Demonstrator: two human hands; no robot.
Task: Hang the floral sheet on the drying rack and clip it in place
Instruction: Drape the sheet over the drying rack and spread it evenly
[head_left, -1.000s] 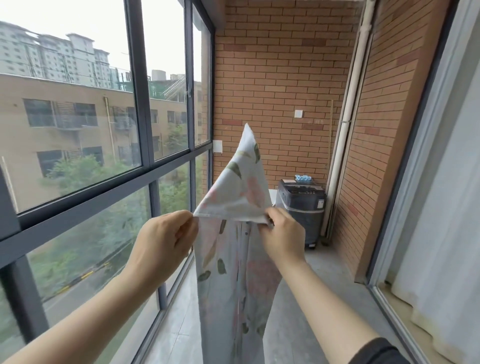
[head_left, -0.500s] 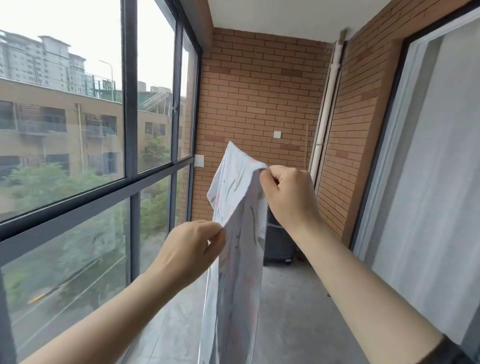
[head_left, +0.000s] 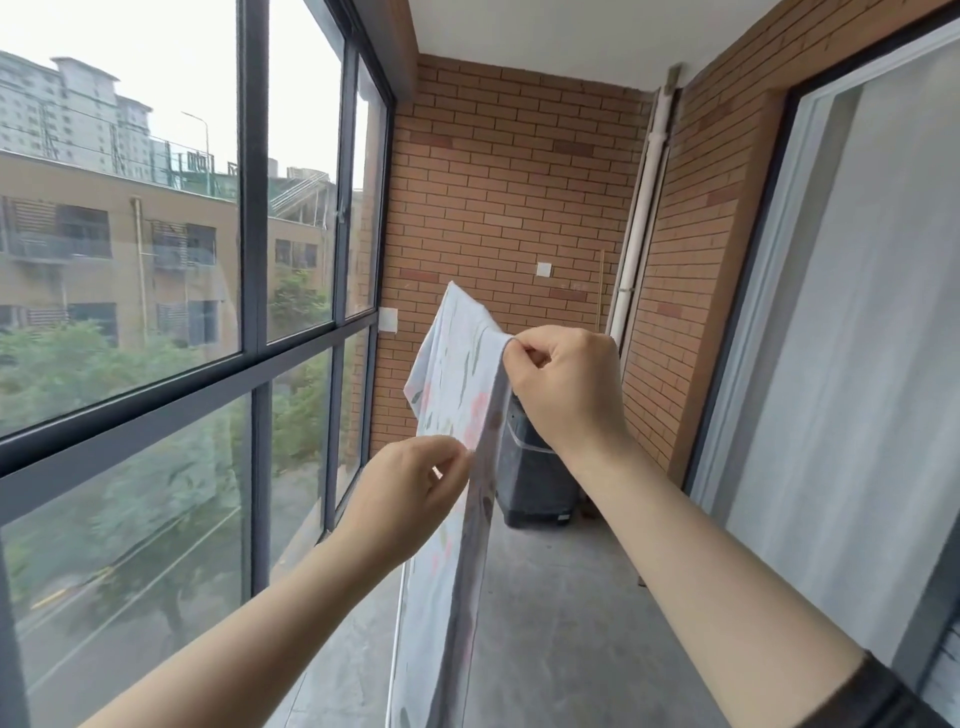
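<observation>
Observation, left to right. The window (head_left: 249, 332) fills your left side; no drying rack and no clips appear anywhere in view, so you cannot yet confirm where the sheet must go.

Your left hand (head_left: 410, 493) sits low and centre, thumb and forefinger pressed together on a lower point of the sheet's edge. The floral sheet (head_left: 457, 395) is held in the air between your two hands, out over the balcony floor (head_left: 561, 597), touching nothing else that can be seen. Your right hand (head_left: 566, 384) is higher and to the right, pinching the upper edge, the other fingers curled in.

Progress: hanging not begun, by my judgement. The sheet is lifted and gripped at two points only. Left to do: find the rack, drape the sheet over it, spread it, clip it.

Orientation: long axis near vertical, running from a peaked corner above your right hand down past the bottom of the frame. The fabric hangs folded or bunched into a narrow strip, seen almost edge-on, with the printed face turned toward the window. The lower end is out of view, so whether it reaches the floor is uncertain.

Behind the sheet, a dark washing machine (head_left: 535, 478) stands against the brick wall (head_left: 519, 182).
</observation>
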